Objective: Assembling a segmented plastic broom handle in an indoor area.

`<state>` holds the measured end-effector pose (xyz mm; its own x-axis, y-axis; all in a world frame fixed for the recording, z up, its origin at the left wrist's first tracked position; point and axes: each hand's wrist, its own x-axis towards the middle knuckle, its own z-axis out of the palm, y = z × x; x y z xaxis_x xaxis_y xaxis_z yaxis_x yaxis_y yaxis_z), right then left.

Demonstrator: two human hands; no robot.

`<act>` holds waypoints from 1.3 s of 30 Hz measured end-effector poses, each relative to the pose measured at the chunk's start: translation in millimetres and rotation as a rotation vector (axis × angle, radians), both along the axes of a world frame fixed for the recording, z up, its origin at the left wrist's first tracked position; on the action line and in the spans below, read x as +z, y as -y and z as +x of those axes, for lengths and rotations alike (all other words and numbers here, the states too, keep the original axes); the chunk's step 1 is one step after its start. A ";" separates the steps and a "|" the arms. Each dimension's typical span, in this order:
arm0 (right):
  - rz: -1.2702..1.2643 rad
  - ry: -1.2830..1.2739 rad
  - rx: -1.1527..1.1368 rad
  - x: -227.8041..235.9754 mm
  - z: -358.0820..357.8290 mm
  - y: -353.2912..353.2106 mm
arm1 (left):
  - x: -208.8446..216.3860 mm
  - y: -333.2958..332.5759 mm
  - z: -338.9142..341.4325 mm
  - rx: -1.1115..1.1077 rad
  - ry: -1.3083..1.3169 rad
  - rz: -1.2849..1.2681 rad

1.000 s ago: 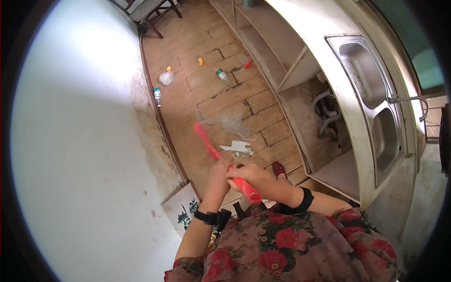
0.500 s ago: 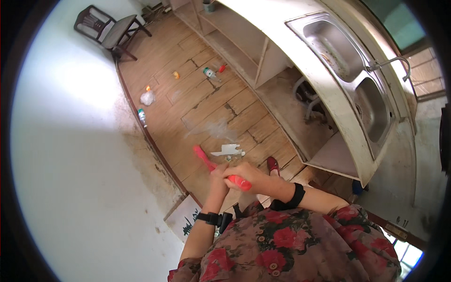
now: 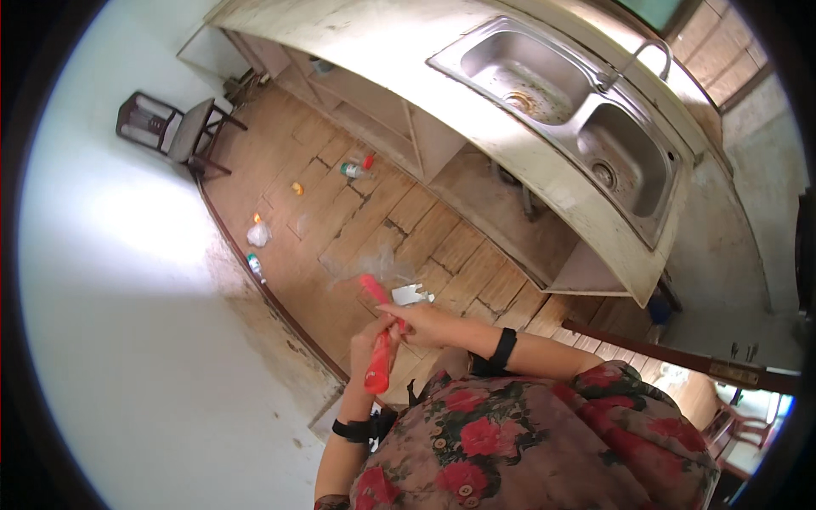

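Observation:
Both my hands grip a long, bright red-pink strip (image 3: 376, 371) that looks like bunched or rolled thin plastic; its exact kind is hard to make out. My left hand (image 3: 367, 344) is closed round its middle. Beside it, my right hand (image 3: 421, 324) closes on the strip just above. One end points away from me over the floor; the other hangs down toward my body, at an angle to the first. A torn white piece of litter (image 3: 411, 294) lies on the floor just beyond my right hand.
Crumpled clear plastic (image 3: 380, 265), bottles (image 3: 351, 170) (image 3: 256, 268), a whitish plastic bag (image 3: 258, 234) and an orange scrap (image 3: 297, 188) litter the tiled floor. A counter with a double sink (image 3: 557, 127) runs along the right. A chair (image 3: 187, 140) stands far left by the wall.
The strip's near end has swung from right to left and now hangs lower. My hands have shifted on it. The whole view has turned, bringing more of the counter in.

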<state>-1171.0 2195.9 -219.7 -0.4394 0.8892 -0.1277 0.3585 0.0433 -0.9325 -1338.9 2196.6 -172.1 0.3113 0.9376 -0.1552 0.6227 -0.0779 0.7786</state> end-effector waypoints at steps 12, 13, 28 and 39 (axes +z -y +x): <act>-0.059 0.241 -0.289 -40.8 99.0 84.4 | 30.6 20.4 88.6 -0.469 0.309 -0.322; -0.063 0.239 -0.297 -43.6 106.5 89.3 | 35.8 19.3 92.0 -0.477 0.306 -0.327; -0.241 0.397 -0.488 -95.3 29.1 49.5 | 22.8 -36.5 35.5 -0.237 0.381 -0.523; 0.052 0.289 -0.477 -64.9 -101.4 -57.4 | 77.7 -112.0 -88.4 -0.338 0.210 -0.113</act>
<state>-1272.4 2253.3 -284.7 0.0596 0.9892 -0.1336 0.5907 -0.1429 -0.7942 -1427.2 2308.6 -94.4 0.6343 0.7582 -0.1513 0.4034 -0.1576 0.9014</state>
